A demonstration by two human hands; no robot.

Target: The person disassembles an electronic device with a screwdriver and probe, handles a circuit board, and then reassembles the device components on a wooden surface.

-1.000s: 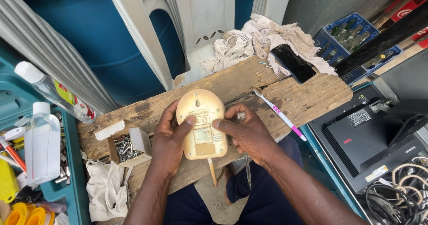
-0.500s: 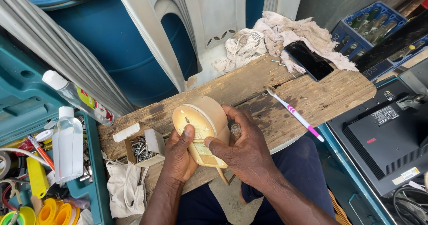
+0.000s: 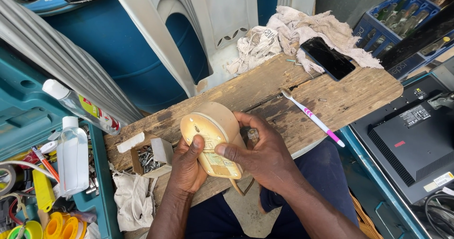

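Both hands closed on a beige casing (image 3: 212,139), held tilted on edge over the near side of the plank (image 3: 359,97). Left hand (image 3: 187,165) wrapped under its lower left, thumb pressed on the flat labelled face. Right hand (image 3: 262,154) clamped from the right, thumb across the face, fingers curled behind the rounded shell; a small metal part (image 3: 253,135) just beside those fingers, whether pinched or loose cannot be told.

Compared with a second ago: casing then flat on the plank with its face up, now tipped sideways and lifted against the palms; view swung left, bringing more of the toolbox into sight.

Around: blue drum (image 3: 123,45) and white plastic chair (image 3: 208,26) beyond the plank. Teal toolbox (image 3: 28,111) at left with two clear bottles (image 3: 73,154). Black monitor back (image 3: 416,139) at right. Blue crate (image 3: 402,16) far right. Rags (image 3: 302,30) at the plank's far edge, phone (image 3: 327,58) on them. Open box of screws (image 3: 150,156) left of the hands. Pink-and-white toothbrush (image 3: 313,118) lying diagonally to the right.
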